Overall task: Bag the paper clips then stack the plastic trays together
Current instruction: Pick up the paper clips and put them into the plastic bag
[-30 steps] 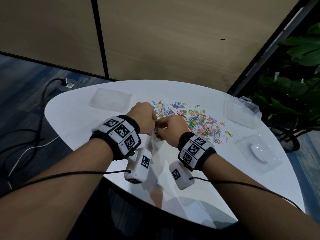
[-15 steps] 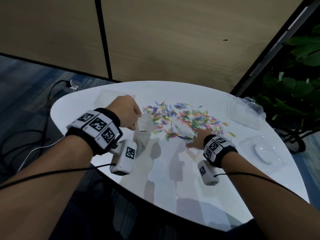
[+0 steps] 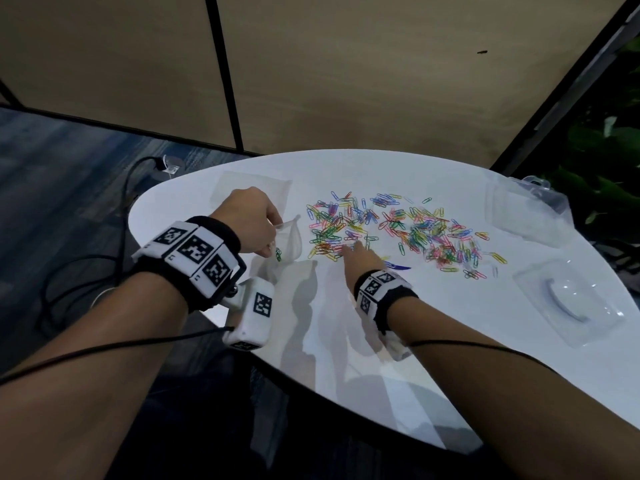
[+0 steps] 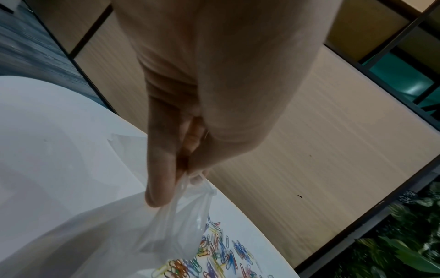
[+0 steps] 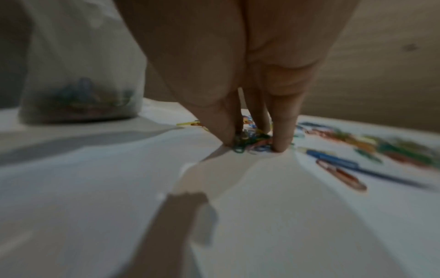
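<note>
Coloured paper clips lie scattered across the middle of the white table. My left hand pinches the rim of a clear plastic bag that stands on the table left of the pile. The left wrist view shows the pinch on the bag, and a few clips lie in its bottom. My right hand is at the pile's near left edge. Its thumb and fingertips close round a small bunch of clips. Clear plastic trays lie at the right, far right and far left.
A blue stick-like thing lies just right of my right hand. A wood-panelled wall stands behind the table and green plants are at the right. A black cable runs over the floor on the left. The table's near part is bare.
My hands were together at the bag's mouth. The right hand has left the bag, gone to the pile and closed on clips at its near left edge. The left hand carried the bag leftwards.
</note>
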